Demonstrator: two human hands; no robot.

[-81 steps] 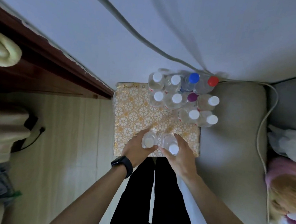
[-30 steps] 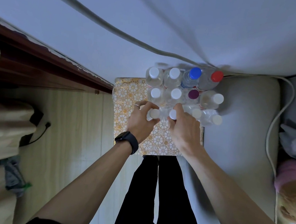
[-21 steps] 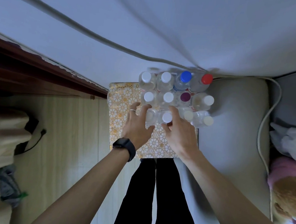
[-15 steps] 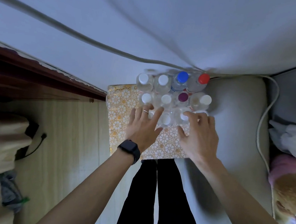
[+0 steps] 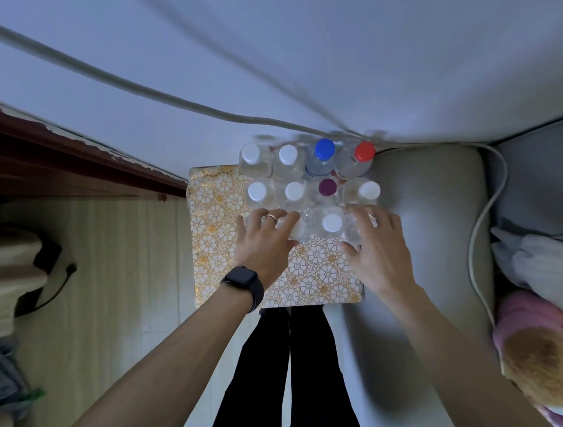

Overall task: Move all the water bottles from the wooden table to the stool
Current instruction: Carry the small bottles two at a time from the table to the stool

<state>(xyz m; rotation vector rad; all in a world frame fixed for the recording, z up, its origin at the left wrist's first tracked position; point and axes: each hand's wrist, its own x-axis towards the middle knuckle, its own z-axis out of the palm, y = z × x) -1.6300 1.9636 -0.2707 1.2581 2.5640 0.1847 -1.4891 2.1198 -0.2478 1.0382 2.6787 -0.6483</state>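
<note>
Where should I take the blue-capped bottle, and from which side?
Grip the blue-capped bottle at its neck, just under the cap, coming straight down from above. It stands upright in the back row, with a white-capped bottle and a red-capped bottle tight beside it, so its sides are shut in.

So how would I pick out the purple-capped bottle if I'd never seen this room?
Find the stool with the gold flower-pattern top, set against the pale wall; bottles crowd its far end. In the second row from the wall, just this side of the blue-capped bottle and the red-capped bottle, stands the purple-capped bottle. Its cap is the only purple one; its row neighbours' are white.
</note>
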